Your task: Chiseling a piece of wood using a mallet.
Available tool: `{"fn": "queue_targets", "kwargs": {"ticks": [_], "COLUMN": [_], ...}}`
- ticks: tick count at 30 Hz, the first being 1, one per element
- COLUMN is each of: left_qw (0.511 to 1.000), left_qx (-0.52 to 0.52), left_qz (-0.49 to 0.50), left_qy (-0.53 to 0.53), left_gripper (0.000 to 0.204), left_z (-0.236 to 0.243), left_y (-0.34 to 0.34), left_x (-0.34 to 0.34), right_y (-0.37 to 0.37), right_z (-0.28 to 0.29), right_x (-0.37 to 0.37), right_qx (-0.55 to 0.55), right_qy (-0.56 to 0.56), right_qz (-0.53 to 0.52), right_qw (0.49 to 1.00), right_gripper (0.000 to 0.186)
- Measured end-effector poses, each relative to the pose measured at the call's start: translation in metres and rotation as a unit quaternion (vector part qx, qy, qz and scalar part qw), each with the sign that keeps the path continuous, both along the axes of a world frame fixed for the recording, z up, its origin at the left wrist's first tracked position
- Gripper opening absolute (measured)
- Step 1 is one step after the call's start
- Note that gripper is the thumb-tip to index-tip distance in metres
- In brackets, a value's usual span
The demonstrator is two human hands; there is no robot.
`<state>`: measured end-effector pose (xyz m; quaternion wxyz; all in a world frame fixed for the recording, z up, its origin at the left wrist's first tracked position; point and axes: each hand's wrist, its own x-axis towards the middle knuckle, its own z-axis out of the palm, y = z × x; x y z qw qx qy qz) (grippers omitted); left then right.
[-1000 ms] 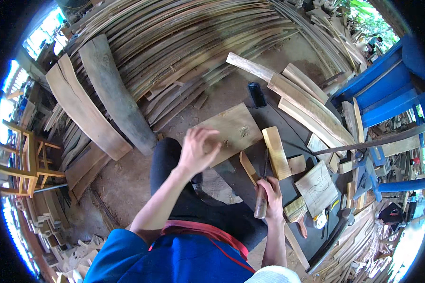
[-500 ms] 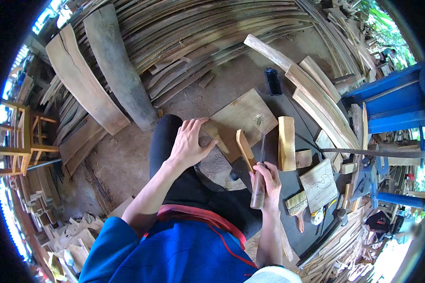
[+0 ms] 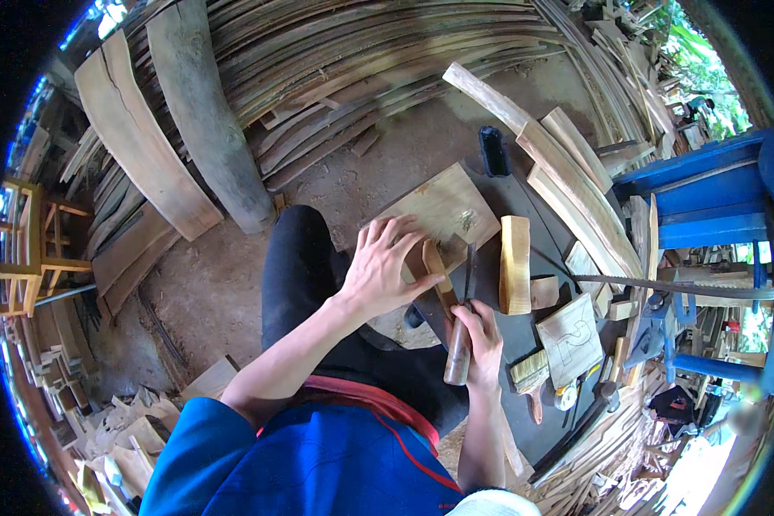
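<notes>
My right hand (image 3: 480, 334) is closed round a chisel (image 3: 458, 361), its round wooden handle toward me and its narrow dark blade pointing away. A light wooden strip with a rounded end (image 3: 435, 265) runs down to the same hand's fingers; its lower end is hidden there. My left hand (image 3: 385, 268) is open, fingers spread over the near left part of a flat wooden board (image 3: 443, 202). Its thumb reaches to the strip; whether it touches cannot be told. Wood shavings (image 3: 467, 221) lie on the board's right part.
On the dark worktop to the right are a wooden block (image 3: 515, 265), a brush (image 3: 531, 378), a tape measure (image 3: 566, 396), a panel with a drawn outline (image 3: 569, 341) and a hammer (image 3: 608, 396). A black container (image 3: 494, 152) stands behind. Stacked planks (image 3: 361, 69) fill the back.
My left hand has moved right along the board toward the wooden strip, its fingers now more spread. My right hand still grips the chisel, shifted only slightly.
</notes>
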<state>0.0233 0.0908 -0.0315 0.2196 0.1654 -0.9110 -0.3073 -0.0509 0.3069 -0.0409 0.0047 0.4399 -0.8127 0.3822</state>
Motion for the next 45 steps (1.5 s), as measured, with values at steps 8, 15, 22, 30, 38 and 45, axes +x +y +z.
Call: {"fn": "queue_targets", "kwargs": {"ticks": [8, 15, 22, 30, 38, 45], "left_qw": [0.999, 1.000, 0.999, 0.996, 0.994, 0.994], "left_qx": [-0.002, 0.010, -0.012, -0.009, -0.041, -0.044], "left_qz": [0.018, 0.019, 0.037, 0.079, 0.092, 0.095], "left_qy": [-0.035, -0.021, -0.032, -0.033, -0.044, -0.040], "left_gripper": [0.057, 0.058, 0.051, 0.052, 0.052, 0.052], "left_z": [-0.001, 0.001, 0.001, 0.000, 0.003, 0.002], "left_y": [0.005, 0.007, 0.011, 0.010, 0.005, 0.005], "left_x": [-0.006, -0.010, -0.008, 0.001, -0.003, -0.004], "right_y": [0.036, 0.075, 0.070, 0.056, 0.050, 0.052], "right_z": [0.015, -0.012, 0.007, 0.021, 0.005, -0.009], "right_x": [0.015, 0.023, 0.024, -0.002, -0.002, -0.006], "right_qx": [0.023, 0.052, 0.112, 0.093, 0.062, 0.015], "right_qy": [0.005, 0.012, 0.023, 0.095, 0.058, 0.037], "right_qz": [-0.057, -0.070, -0.055, -0.058, -0.052, -0.048], "right_qw": [0.998, 0.996, 0.992, 0.989, 0.995, 0.998], "right_gripper": [0.046, 0.048, 0.042, 0.041, 0.045, 0.043]}}
